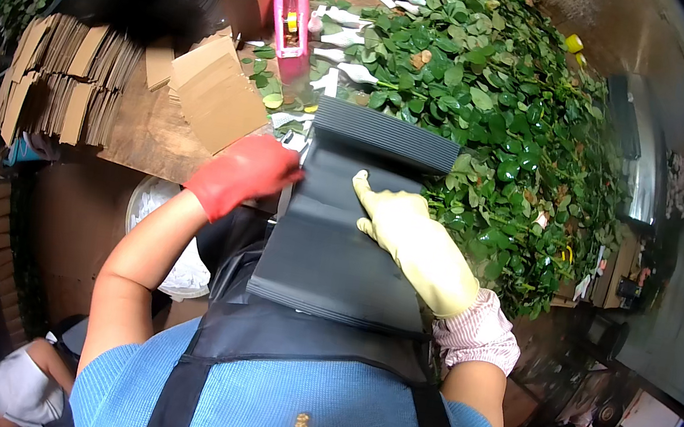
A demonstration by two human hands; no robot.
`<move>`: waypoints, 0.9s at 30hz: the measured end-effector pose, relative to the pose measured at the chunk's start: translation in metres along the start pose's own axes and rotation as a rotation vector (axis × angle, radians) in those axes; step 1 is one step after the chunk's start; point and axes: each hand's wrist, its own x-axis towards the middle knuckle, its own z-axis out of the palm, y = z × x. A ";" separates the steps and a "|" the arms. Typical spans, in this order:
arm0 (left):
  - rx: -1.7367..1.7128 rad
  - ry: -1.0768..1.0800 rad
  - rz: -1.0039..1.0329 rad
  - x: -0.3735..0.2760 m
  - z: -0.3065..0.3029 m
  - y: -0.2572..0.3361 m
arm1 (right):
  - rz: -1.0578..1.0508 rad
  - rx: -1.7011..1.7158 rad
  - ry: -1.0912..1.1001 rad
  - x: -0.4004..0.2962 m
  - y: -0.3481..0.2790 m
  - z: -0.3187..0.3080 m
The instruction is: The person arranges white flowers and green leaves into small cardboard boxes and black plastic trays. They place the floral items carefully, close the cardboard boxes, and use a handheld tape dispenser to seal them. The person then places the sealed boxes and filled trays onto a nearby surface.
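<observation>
A stack of black sheets [335, 259] extends from my apron toward the worktable, its far end showing a thick band of ribbed, layered edges [386, 137]. My left hand [252, 173], in a red rubber glove, is at the stack's left side with fingers curled; whether they grip the edge is hidden. Across the right part of the sheets lies my right hand [411, 240] in a pale yellow glove with a striped cuff. Two of its digits are spread on the black surface, and the remaining fingers are partly hidden.
Leafy rose stems [502, 118] with white-netted heads [357, 74] cover the table's right side. A pink holder [292, 24] stands behind the stack. Cardboard pieces [220, 99] and bundled cardboard [71, 73] lie left. Below is a white-filled bin [188, 267]; another person [32, 379] is lower left.
</observation>
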 end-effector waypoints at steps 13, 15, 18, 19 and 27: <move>0.248 0.337 0.611 0.067 0.083 -0.003 | -0.554 0.313 0.247 -0.061 -0.026 -0.044; 0.256 0.407 0.617 0.071 0.093 -0.005 | -0.317 -0.007 0.202 -0.044 -0.054 -0.027; 0.287 0.471 0.617 0.073 0.098 -0.004 | -0.113 -0.120 0.121 -0.009 -0.071 -0.003; 0.244 0.481 0.638 0.074 0.099 -0.007 | -0.106 -0.136 0.114 -0.008 -0.074 -0.004; -0.094 0.635 0.784 0.084 0.124 -0.019 | -0.629 0.060 0.716 0.082 -0.142 -0.088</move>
